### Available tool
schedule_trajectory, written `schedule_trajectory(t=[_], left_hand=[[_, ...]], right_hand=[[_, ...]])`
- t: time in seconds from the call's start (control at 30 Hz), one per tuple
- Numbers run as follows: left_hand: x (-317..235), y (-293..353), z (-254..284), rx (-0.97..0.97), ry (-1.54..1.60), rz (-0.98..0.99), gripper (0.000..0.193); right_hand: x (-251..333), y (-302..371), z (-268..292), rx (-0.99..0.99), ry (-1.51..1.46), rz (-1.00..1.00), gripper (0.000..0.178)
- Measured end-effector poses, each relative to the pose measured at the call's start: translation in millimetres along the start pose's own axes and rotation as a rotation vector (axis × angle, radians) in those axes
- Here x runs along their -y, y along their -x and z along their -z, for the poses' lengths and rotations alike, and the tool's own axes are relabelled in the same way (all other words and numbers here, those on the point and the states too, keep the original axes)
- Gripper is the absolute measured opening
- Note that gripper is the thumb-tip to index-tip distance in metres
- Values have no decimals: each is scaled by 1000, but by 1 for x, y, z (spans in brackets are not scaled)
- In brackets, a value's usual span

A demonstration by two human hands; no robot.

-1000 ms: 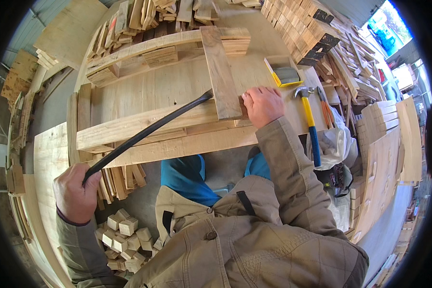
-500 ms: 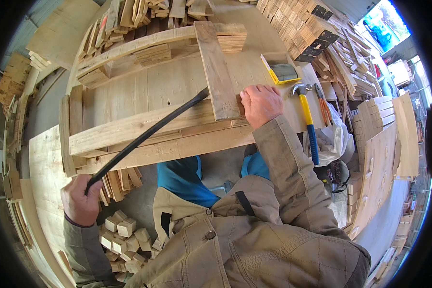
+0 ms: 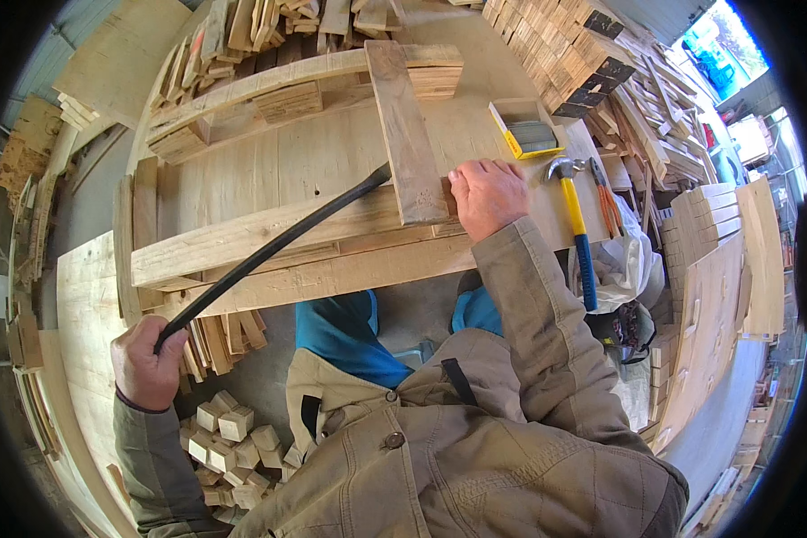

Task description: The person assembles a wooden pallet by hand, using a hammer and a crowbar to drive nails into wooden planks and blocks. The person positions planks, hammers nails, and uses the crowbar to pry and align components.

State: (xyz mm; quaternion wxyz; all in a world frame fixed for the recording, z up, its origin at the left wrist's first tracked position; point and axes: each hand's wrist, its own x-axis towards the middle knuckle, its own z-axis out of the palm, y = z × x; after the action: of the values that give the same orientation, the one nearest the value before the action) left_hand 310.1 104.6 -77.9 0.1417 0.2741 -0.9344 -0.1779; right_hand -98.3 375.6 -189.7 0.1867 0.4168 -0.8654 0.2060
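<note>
Against half a second ago, only the left hand [image 3: 148, 363] and its end of the black bar [image 3: 273, 250] shift, slightly upward; that hand is clenched around the bar. The bar's tip meets the left edge of the crosspiece [image 3: 405, 134], which lies across the near rail [image 3: 215, 247] and far rail [image 3: 269, 79] on the bench [image 3: 475, 117], not lifted clear. The right hand [image 3: 491, 195] rests curled just beside its near end; whether it grips cannot be told.

I'm seeing a black bar [image 3: 273, 251] at nine o'clock, a brown-grained plank [image 3: 406, 134] at twelve, and a yellow-and-blue hammer handle [image 3: 577, 233] near three.
</note>
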Motion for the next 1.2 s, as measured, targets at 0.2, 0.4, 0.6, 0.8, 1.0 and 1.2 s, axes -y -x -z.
schedule_trajectory(t=[0.2, 0.4, 0.6, 0.8, 1.0, 1.2], left_hand=[[20, -2, -36, 18, 102, 13, 19], [22, 2, -28, 65, 120, 86, 19], [20, 1, -30, 62, 121, 81, 18], [42, -1, -48, 41, 161, 25, 19], [53, -3, -54, 79, 259, 60, 20], [41, -5, -32, 58, 114, 51, 19]], right_hand=[[-1, -1, 1, -19, 19, -4, 19], [0, 0, 0, -30, -12, 15, 18], [-1, 0, -1, -33, 4, 21, 18], [0, -1, 1, -8, 20, 20, 16], [1, 1, 4, -35, 17, 32, 17], [0, 2, 2, -59, -42, 11, 20]])
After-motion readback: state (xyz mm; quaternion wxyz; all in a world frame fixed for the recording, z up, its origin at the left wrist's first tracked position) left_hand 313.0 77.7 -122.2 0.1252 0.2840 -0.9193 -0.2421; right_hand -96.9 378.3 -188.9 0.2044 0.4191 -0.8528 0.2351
